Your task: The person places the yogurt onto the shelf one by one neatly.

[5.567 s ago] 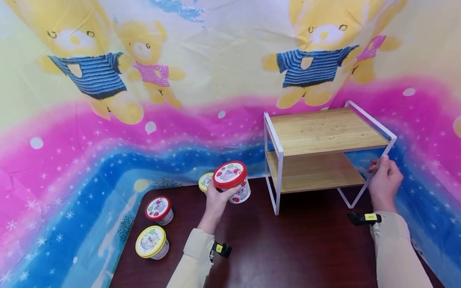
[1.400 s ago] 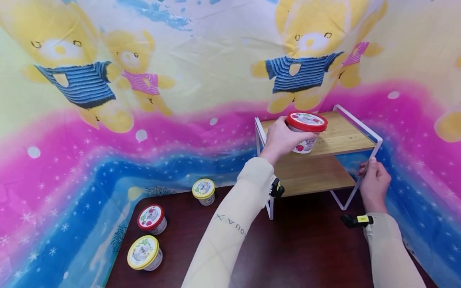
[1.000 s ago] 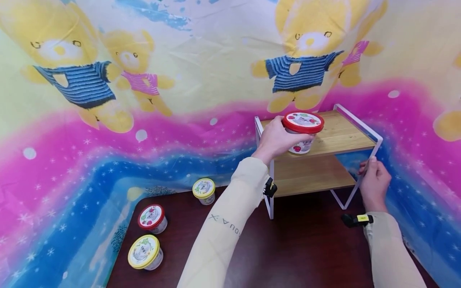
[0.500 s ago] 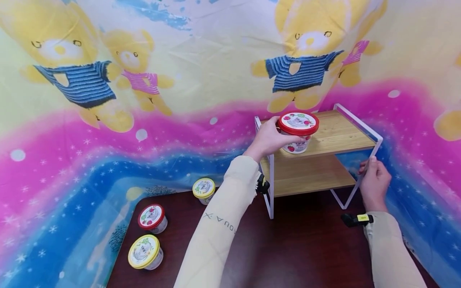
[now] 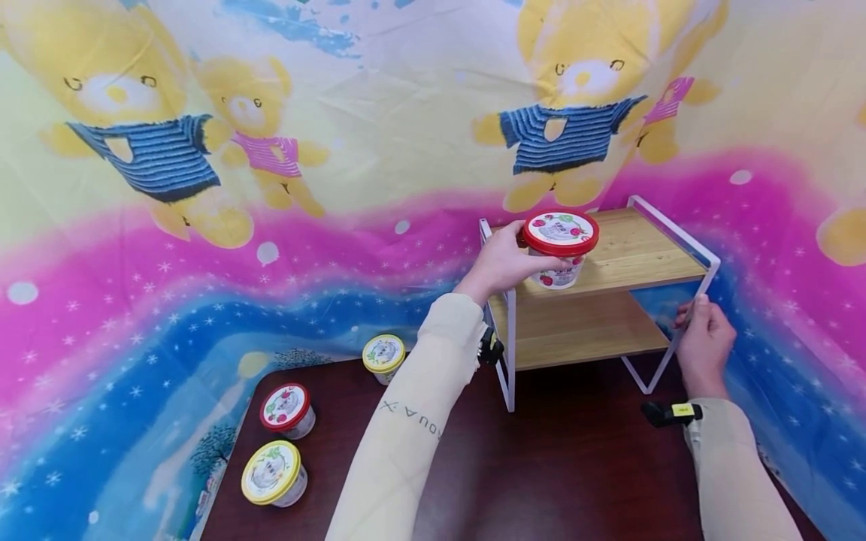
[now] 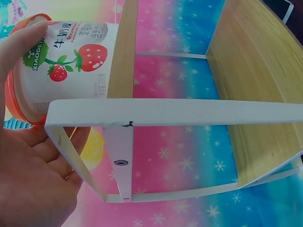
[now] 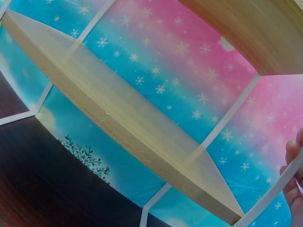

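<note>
A two-tier shelf rack [image 5: 649, 248] with wooden boards and a white metal frame stands on the dark table. My left hand [image 5: 504, 263] grips a red-lidded paper tub [image 5: 561, 233] at the left end of its top board. Seen from the left wrist, the tub [image 6: 78, 71] carries strawberry pictures, and its base meets the board; the thumb and fingers curl round its sides. My right hand [image 5: 705, 346] pinches the front right leg of the frame. In the right wrist view only some fingers [image 7: 292, 151] show behind the white bar.
On the table's left side stand a yellow-lidded tub [image 5: 272, 473], a red-lidded tub [image 5: 287, 411] and, further back, another yellow-lidded tub [image 5: 384, 355], partly behind my left sleeve. A printed bear curtain [image 5: 406, 150] hangs close behind the table [image 5: 575, 466] and rack.
My left hand has carried the red-lidded tub from over the table to the rack's top board, then shifted it slightly left. Over the last half second it stays put. My right hand keeps its hold.
</note>
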Demonstrator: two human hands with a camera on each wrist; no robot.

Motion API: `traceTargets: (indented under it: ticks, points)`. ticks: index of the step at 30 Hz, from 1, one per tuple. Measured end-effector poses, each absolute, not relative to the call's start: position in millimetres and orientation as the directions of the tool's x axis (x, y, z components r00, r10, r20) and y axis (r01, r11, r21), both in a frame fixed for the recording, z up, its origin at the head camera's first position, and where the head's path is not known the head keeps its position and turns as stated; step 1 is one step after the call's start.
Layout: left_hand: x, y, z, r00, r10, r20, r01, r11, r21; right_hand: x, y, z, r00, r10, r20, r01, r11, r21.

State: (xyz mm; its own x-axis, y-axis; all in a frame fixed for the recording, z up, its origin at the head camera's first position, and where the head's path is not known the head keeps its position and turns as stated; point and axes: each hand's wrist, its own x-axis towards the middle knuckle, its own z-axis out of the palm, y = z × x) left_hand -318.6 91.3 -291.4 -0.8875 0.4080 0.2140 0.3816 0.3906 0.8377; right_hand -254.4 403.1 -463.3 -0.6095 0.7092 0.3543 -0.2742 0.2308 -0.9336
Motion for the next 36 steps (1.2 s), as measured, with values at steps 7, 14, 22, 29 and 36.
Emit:
traceTargets:
  ticks: [7,14,22,29,36]
  points:
    - [-316.3,88.0,-292.5,-0.887,0.379,0.264,0.406,0.37,0.835,-253.6,402.8,-462.9,-0.61,0.709,0.354,-0.292,0.213,-0.932]
    - [-314.2,84.2,-293.8,-0.877,0.39,0.281,0.422,0.348,0.837,-255.3,404.2,-464.5,-0.603,0.708,0.368,-0.296,0.23,-0.927]
    - [-310.8,79.2,-298.4,-0.87,0.37,0.326,0.446,0.307,0.841,-255.3,403.5,-464.7,-0.615,0.714,0.335,-0.296,0.185,-0.937]
    - [-307.9,65.8,-306.0,-0.857,0.372,0.356,0.464,0.259,0.847,-255.8,403.0,-465.0,-0.612,0.702,0.363,-0.287,0.23,-0.93]
    - [-303.7,59.6,-314.0,-0.847,0.36,0.391,0.481,0.206,0.852,-255.5,401.9,-463.9,-0.6,0.717,0.355,-0.278,0.23,-0.933]
